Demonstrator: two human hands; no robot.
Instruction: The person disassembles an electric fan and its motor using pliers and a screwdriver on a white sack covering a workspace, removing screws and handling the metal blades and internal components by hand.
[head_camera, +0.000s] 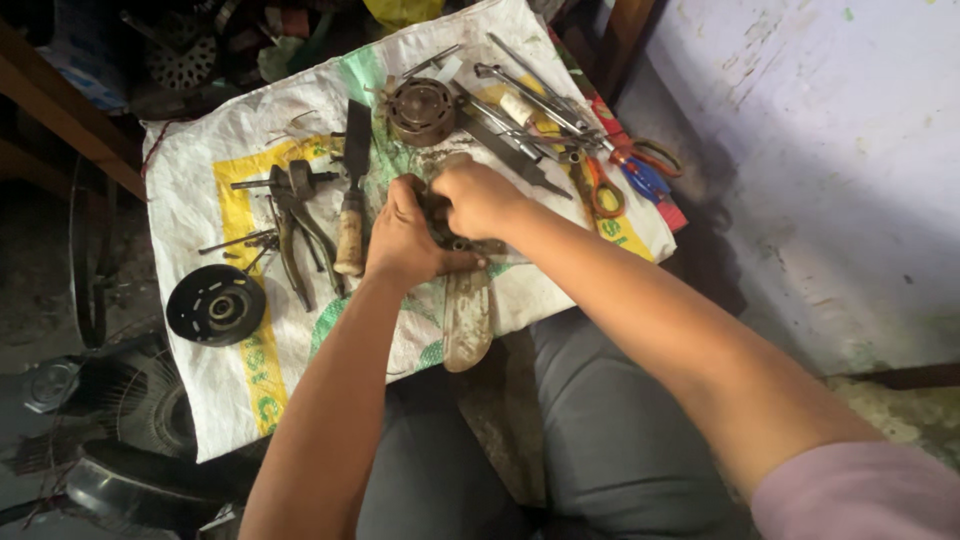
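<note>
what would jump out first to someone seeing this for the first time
Both hands meet at the middle of a white woven sack spread as a work mat: the left hand and right hand close together on a small dark metal part. Just left of them lie a wooden-handled chisel and pliers, with a black round disc at the sack's left edge. Behind the hands sits a rusty round motor part, with orange-handled scissors to its right.
</note>
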